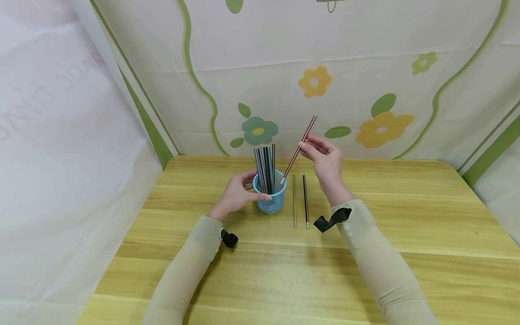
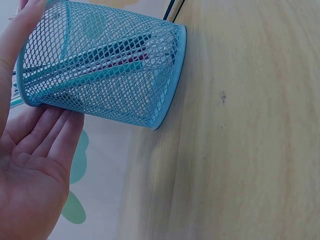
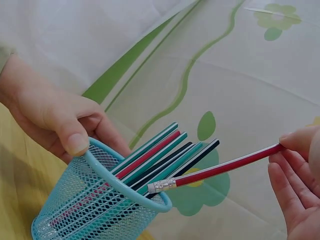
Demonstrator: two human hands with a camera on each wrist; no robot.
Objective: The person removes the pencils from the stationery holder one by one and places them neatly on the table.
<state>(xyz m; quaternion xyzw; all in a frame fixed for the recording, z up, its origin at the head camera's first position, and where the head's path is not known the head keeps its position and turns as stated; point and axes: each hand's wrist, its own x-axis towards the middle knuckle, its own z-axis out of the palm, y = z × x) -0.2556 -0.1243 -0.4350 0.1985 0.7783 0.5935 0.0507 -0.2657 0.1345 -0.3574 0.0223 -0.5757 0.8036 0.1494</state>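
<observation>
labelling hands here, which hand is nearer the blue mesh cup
Left: the left hand grips the blue mesh cup near its rim. The right hand is apart from it, above and to the right, pinching a red pencil.

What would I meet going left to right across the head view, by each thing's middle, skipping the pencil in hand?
Left hand, blue cup, gold pencil, black pencil, right hand.
</observation>
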